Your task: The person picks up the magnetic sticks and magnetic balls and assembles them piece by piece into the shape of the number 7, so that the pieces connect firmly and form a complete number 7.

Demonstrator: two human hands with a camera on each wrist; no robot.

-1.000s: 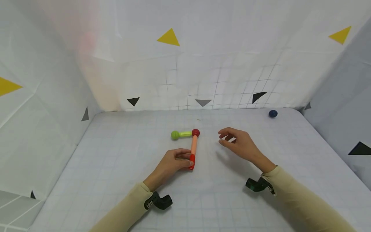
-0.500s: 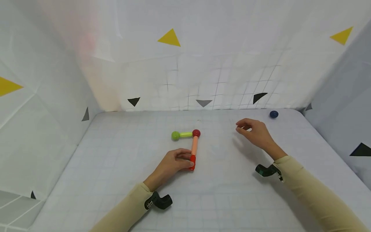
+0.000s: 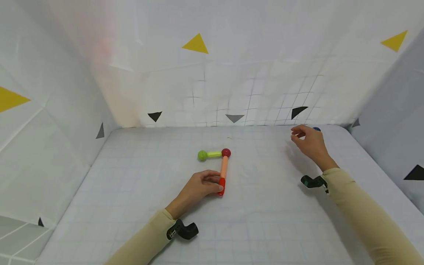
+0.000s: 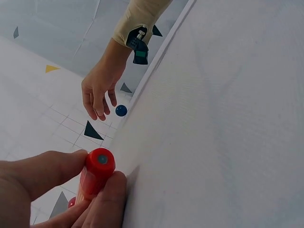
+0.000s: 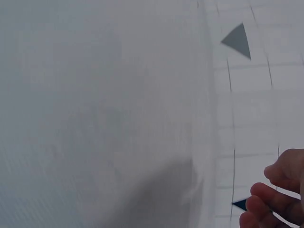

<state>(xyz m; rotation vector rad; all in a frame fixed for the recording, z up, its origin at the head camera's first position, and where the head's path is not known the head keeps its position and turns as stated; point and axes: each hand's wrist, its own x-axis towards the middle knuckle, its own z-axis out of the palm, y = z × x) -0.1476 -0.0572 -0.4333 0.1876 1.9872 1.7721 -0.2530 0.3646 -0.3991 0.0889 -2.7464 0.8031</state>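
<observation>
In the head view my left hand [image 3: 198, 187] pinches the red near end [image 3: 222, 187] of a magnetic rod between thumb and fingers. The rod's middle is orange [image 3: 224, 167], and its far end meets a red ball [image 3: 226, 153]. From that ball a yellow-green rod [image 3: 214, 154] runs left to a green ball [image 3: 202, 155]. A grey disc shows in the red end [image 4: 102, 159] in the left wrist view. My right hand [image 3: 311, 143] hovers at the back right, fingers loosely bent, holding nothing. Just behind it sits a dark blue ball [image 3: 317, 129], partly hidden by the hand.
A pale, faintly gridded table [image 3: 258, 228] spreads under both hands. White sheeting [image 3: 251, 73] rises behind it, marked with yellow and dark triangles, and a grey side wall [image 3: 394, 121] stands at the right. A wrist camera [image 3: 313, 182] sits on each sleeve.
My right hand has moved right and toward the back, up to the blue ball, which it now partly covers. The left hand and the joined rods have stayed in place.
</observation>
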